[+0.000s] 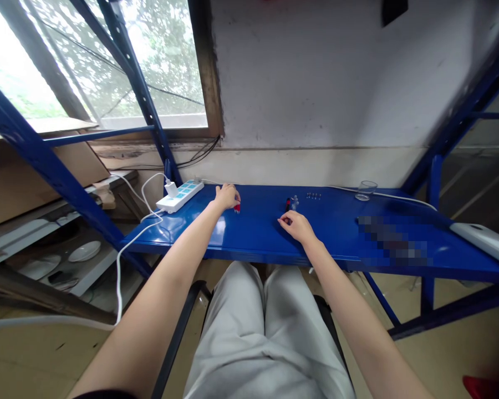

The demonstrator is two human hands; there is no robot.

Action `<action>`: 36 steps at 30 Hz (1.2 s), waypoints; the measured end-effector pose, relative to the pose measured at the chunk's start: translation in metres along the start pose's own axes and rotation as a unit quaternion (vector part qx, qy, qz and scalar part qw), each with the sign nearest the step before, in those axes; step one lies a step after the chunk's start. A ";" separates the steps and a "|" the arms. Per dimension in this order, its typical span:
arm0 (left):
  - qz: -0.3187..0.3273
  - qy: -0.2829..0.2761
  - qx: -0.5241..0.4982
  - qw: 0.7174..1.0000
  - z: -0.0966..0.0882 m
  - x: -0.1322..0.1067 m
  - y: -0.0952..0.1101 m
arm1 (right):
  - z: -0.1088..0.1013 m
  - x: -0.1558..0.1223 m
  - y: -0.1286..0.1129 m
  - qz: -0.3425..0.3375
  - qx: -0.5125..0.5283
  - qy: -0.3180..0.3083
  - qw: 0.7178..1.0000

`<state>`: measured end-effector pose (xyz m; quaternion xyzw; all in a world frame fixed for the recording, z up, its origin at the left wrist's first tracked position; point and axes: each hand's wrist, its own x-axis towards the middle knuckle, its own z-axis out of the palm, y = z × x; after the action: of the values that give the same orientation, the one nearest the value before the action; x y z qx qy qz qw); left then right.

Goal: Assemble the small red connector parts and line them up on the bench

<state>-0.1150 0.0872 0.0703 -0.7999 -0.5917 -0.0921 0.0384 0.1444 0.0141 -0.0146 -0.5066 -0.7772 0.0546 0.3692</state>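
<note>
My left hand (227, 195) is at the left part of the blue table, its fingers bent down around a small red piece (237, 208) with pale tips. Further right, my right hand (296, 224) rests low over the table with thumb and fingers pinched together; whatever is between them is too small to make out. Just behind that hand stands a small black and red cylinder (288, 204). Beside it is a cluster of small clear pieces (295, 201). Several tiny metallic pieces (314, 195) lie in rows to the right.
A white power strip (180, 196) with a plugged-in charger sits at the blue table's (258, 244) left end. A clear glass (366, 191) stands at the back right, near a white cable. A blurred dark item (393, 239) and a white object (484, 241) lie on the right.
</note>
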 end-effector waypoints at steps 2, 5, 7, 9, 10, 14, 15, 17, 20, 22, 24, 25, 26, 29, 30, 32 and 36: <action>0.000 0.001 0.000 1.000 0.000 0.000 -0.001 | 0.000 0.000 0.000 -0.002 -0.002 0.000 1.000; 0.004 0.005 -0.005 1.000 0.001 0.000 -0.001 | -0.001 0.000 0.000 -0.003 0.000 -0.001 1.000; 0.009 0.008 -0.006 1.000 0.001 0.000 0.000 | -0.002 0.000 -0.001 -0.003 0.001 -0.001 1.000; 0.010 0.011 -0.007 1.000 0.002 0.000 0.001 | -0.002 0.000 -0.001 -0.002 0.002 0.001 1.000; 0.009 0.011 -0.009 1.000 0.002 0.000 0.002 | -0.001 0.000 -0.001 -0.002 0.002 0.002 1.000; 0.003 0.010 -0.021 1.000 0.002 0.000 0.002 | 0.000 0.000 0.001 0.000 0.003 0.001 1.000; 0.001 0.010 -0.021 1.000 0.003 0.000 0.002 | 0.000 0.000 0.002 0.001 0.003 0.001 1.000; -0.003 0.011 -0.017 1.000 0.004 0.001 0.001 | 0.001 0.000 0.002 0.003 0.004 0.002 1.000; -0.005 0.016 -0.012 1.000 0.006 0.002 0.000 | 0.000 0.000 0.001 0.002 0.006 0.006 1.000; -0.001 0.019 -0.011 1.000 0.007 0.002 0.000 | -0.001 0.000 0.001 0.003 0.006 0.005 1.000; 0.001 0.019 -0.010 1.000 0.007 0.002 0.000 | -0.001 0.000 0.001 0.003 0.004 0.004 1.000; 0.002 0.018 -0.010 1.000 0.007 0.001 0.001 | -0.001 0.000 0.001 0.003 0.003 0.003 1.000; 0.003 0.017 -0.010 1.000 0.007 0.001 0.001 | -0.001 0.000 0.001 0.004 0.002 0.002 1.000; 0.004 0.017 -0.010 1.000 0.006 0.000 0.002 | -0.001 0.000 0.002 0.006 0.001 0.000 1.000; 0.003 0.018 -0.009 1.000 0.005 0.000 0.003 | -0.001 0.000 0.002 0.006 0.001 -0.001 1.000; 0.000 0.020 -0.006 1.000 0.005 0.000 0.003 | -0.001 0.000 0.002 0.005 0.000 0.000 1.000; -0.001 0.019 0.000 1.000 0.004 -0.001 0.002 | 0.000 0.000 0.003 -0.001 0.002 0.008 1.000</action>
<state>-0.1127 0.0867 0.0659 -0.7973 -0.5919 -0.1076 0.0496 0.1463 0.0160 -0.0159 -0.5055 -0.7745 0.0521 0.3766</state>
